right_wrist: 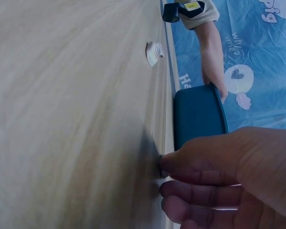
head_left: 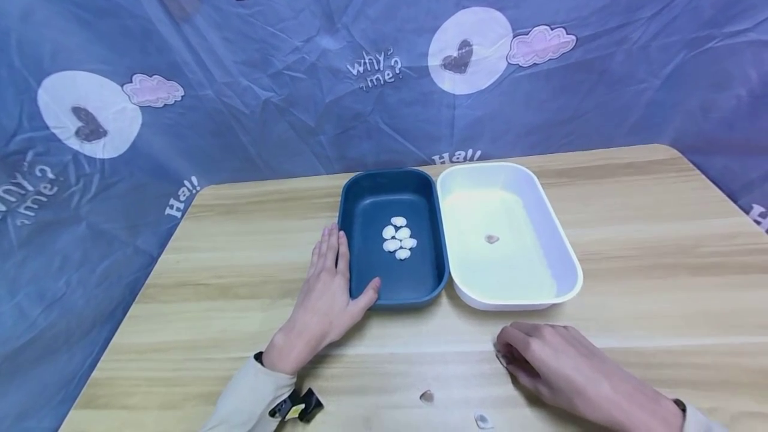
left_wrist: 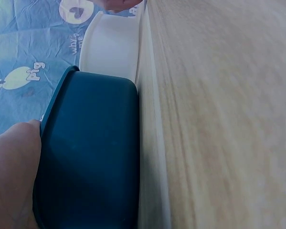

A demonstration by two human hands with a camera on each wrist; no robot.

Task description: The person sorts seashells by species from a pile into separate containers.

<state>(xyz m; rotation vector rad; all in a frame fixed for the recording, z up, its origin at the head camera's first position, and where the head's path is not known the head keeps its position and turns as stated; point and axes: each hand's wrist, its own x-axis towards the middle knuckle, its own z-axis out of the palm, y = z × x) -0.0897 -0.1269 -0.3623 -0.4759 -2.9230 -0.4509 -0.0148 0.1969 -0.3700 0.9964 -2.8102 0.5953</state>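
My left hand [head_left: 321,295] rests along the left side of a dark blue tray [head_left: 372,289], its fingers straight against the wall and the thumb over the near rim. Inside that tray lie several small white seashells [head_left: 403,234]. In front of a white tray [head_left: 516,285], my right hand [head_left: 555,365] is low over the table, thumb and fingertips pinching a small seashell [right_wrist: 163,167] mostly hidden by them. A brownish seashell [head_left: 492,239] lies in the white tray. Two more, a brownish seashell [head_left: 427,397] and a pale seashell [head_left: 483,421], lie on the table nearer to me.
Both trays stand side by side on a wood-grain table [head_left: 648,239], toward its far edge. Behind it hangs a blue printed cloth [head_left: 300,105]. A black strap device [head_left: 297,407] with a yellow label sits at my left wrist.
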